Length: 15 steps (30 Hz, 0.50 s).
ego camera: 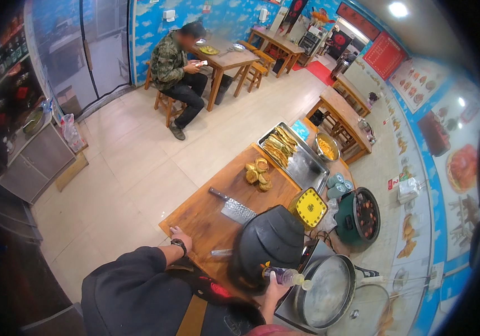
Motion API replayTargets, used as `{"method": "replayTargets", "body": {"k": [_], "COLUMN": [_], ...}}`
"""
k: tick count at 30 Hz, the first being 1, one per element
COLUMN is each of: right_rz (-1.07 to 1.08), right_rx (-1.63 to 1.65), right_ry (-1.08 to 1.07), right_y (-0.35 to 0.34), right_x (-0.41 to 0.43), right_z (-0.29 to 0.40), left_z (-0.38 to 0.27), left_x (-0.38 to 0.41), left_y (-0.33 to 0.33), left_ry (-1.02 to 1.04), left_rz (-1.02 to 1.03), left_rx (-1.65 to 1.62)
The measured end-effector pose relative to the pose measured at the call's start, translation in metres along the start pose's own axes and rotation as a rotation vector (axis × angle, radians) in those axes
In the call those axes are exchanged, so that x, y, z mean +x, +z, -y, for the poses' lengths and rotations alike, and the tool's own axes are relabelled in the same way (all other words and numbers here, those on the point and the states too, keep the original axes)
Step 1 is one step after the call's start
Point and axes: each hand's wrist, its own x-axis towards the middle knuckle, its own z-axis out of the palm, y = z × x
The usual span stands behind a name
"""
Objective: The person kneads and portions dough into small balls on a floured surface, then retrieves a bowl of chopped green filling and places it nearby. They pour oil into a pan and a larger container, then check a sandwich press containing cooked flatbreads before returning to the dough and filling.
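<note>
My left hand point(182, 237), with a watch at the wrist, rests on the near left edge of a wooden cutting board point(206, 218). It holds nothing. In my right hand point(276, 289) is a clear plastic bottle point(284, 276), tilted with its flipped-open cap point(306, 285) at the rim of a frying pan point(328, 290). The pan's inside looks pale, and it sits on an electric cooker point(284, 311). A cleaver point(236, 208) lies flat on the board, beyond my left hand. Between my hands, a black domed object point(271, 243) that I cannot identify hides part of the board.
Round browned pastries point(261, 174) lie on the board's far end. Beyond stand a metal tray point(303, 168) of flatbreads, a bowl of orange shreds point(326, 149), a yellow-lidded tin point(311, 208) and a dark green pot point(347, 218). A glass lid point(363, 311) lies beside the pan. A person point(172, 63) sits at a table.
</note>
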Motion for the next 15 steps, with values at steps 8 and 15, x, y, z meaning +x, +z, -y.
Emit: {"method": "replayTargets", "body": {"k": [8,15], "right_rz": [0.005,-0.017], "right_rx": [-0.108,-0.083], "right_ry": [-0.047,0.0], "right_y": [-0.007,0.003], "right_x": [0.005,-0.004], "right_z": [-0.021,-0.001], "left_z": [-0.001,-0.001], "left_x": [0.009,0.004], "left_y": [0.013,0.006], "left_ry": [-0.04,-0.006], "left_rz": [-0.047,-0.045], "left_rx": [0.076,0.074]}}
